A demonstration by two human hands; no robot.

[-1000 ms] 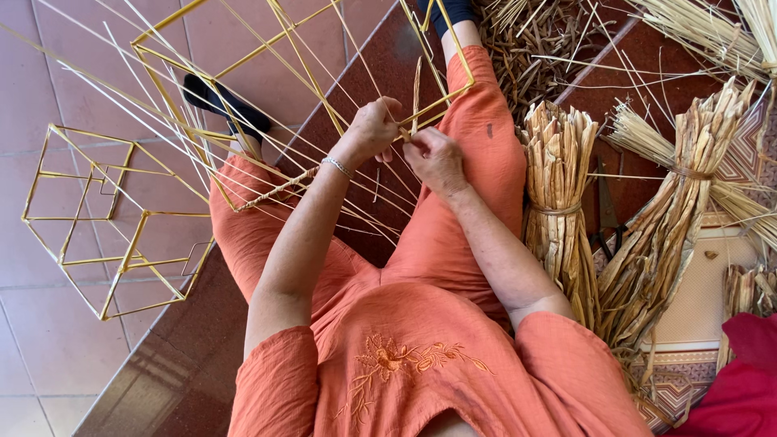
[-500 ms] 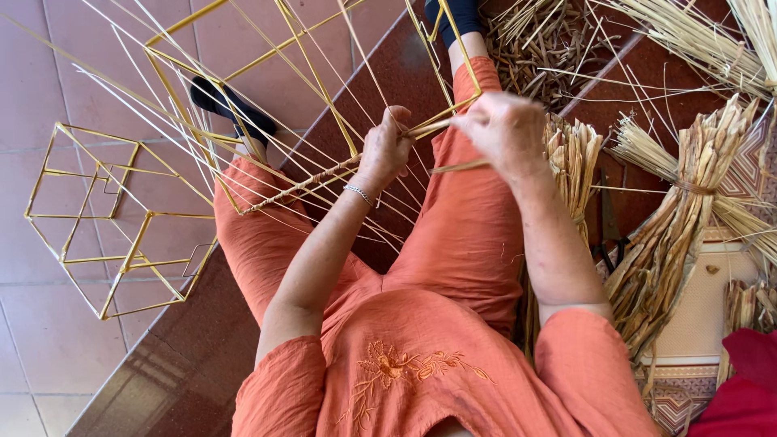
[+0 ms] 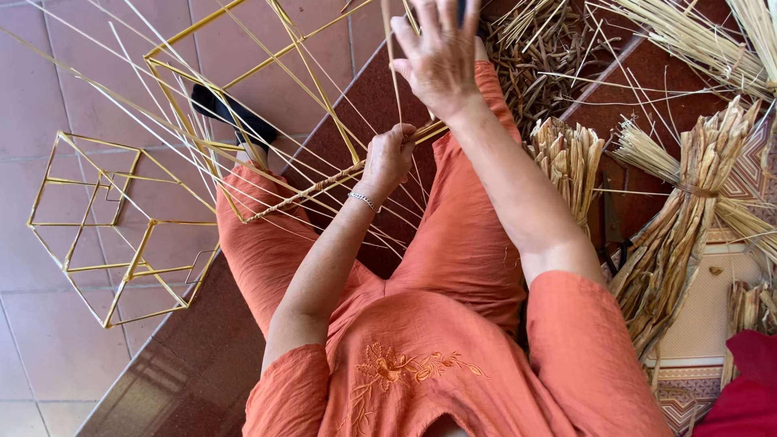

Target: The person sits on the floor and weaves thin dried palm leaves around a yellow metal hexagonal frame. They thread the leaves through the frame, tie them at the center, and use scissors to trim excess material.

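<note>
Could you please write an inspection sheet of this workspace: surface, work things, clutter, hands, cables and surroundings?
Surface: reddish tiled floor with a darker brown step.
Work things: yellow wire frame over the lap, thin pale straws woven through it.
Clutter: second yellow wire frame on the tiles; tied straw bundles and loose straw at the right.
Hands: left hand closed on a frame rod wrapped in straw; right hand raised, fingers pulling a straw upward.
Cables: nothing seen.
Surroundings: black sandal, red cloth at the lower right corner.
</note>
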